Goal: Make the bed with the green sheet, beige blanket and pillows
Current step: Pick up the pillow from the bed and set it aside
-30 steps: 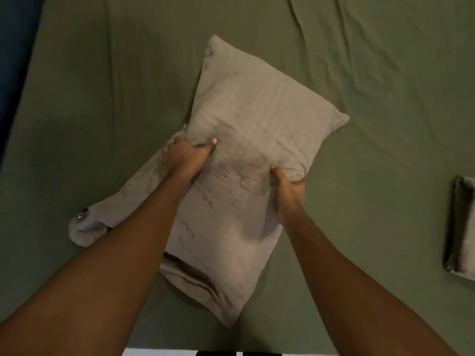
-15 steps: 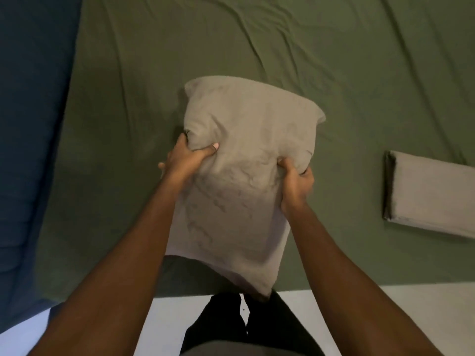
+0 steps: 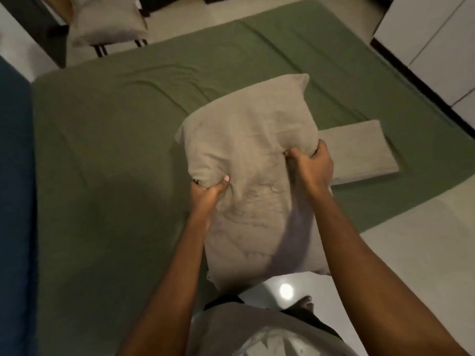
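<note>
I hold a beige pillow (image 3: 246, 140) in its loose case above the green sheet (image 3: 110, 140), which covers the mattress. My left hand (image 3: 208, 194) grips the case at the pillow's left side. My right hand (image 3: 312, 167) grips it at the right side. The empty lower part of the case hangs down toward my body. A folded beige blanket (image 3: 359, 152) lies flat on the sheet to the right, partly hidden behind the pillow and my right hand. A second beige pillow (image 3: 105, 21) rests on a chair beyond the bed's far left corner.
A dark blue surface (image 3: 14, 201) runs along the bed's left side. Pale tiled floor (image 3: 421, 242) lies to the right and below me. White cabinet doors (image 3: 437, 44) stand at the far right. My foot (image 3: 304, 305) is on the floor near the bed's edge.
I have lifted the pillow off the sheet and stepped back, so the whole bed, the folded blanket and the far chair have come into view. Both hands keep their grip.
</note>
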